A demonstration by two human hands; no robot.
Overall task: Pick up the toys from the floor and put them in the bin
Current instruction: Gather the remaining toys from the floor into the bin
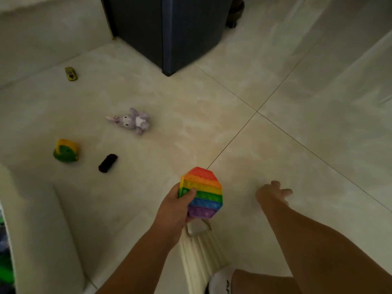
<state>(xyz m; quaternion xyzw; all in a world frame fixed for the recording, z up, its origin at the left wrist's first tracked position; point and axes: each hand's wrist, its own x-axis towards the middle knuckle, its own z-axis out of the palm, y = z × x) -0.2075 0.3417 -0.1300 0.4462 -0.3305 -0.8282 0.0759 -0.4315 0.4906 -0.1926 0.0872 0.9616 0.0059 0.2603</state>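
Note:
My left hand [177,205] grips a rainbow-striped octagonal pop toy [204,193] above the floor near the middle bottom. My right hand [273,190] hangs open to its right, holding nothing. On the floor to the left lie a purple plush bunny [132,120], a black toy [107,162], a green and yellow toy [66,151] and a small yellow toy car [71,73]. At the far left edge, the white rim of a container [8,240] shows, with green and blue things inside.
A dark blue cabinet [169,32] stands at the top middle. A white ledge or furniture piece [42,219] fills the lower left. My foot in a cream slipper [201,251] is at the bottom. Pale floor tiles spread to the right.

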